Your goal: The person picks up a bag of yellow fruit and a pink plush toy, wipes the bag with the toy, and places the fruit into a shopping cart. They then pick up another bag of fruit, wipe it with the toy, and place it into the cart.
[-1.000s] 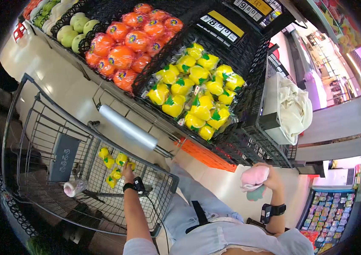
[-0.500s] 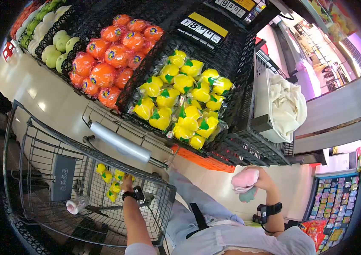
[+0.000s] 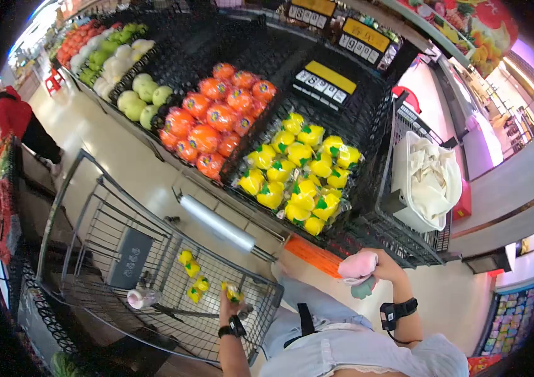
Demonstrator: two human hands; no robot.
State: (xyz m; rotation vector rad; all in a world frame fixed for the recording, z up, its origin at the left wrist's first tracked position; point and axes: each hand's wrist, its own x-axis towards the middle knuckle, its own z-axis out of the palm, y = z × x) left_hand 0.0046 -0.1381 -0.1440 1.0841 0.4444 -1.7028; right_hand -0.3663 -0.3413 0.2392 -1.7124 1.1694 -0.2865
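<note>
My left hand [image 3: 229, 305] is inside the shopping cart [image 3: 277, 294], with its fingers closed on a wrapped yellow lemon pack [image 3: 233, 291] with green on it. Several more lemons [image 3: 192, 269] lie on the wire bottom of the cart, left of that hand and apart from it. A pinkish-white rolled item [image 3: 141, 298] rests further left in the cart. Held up at the right, my right hand [image 3: 387, 267] grips a soft pink and green cloth bundle [image 3: 358, 266]; its fingers are partly hidden behind it. Both wrists wear black straps with small devices.
Ahead, black crates hold wrapped yellow lemons [image 3: 301, 154], wrapped orange fruit [image 3: 204, 139] and pale green melons [image 3: 132, 105]. A roll of plastic bags [image 3: 218, 223] stands between cart and display. At right sits a white bin [image 3: 402, 182] of pale bags. A person in red [image 3: 14, 116] is at far left.
My view has swung left, bringing a person into sight. My left hand has drawn away from the other lemons with the pack in it. My right hand still holds the cloth bundle.
</note>
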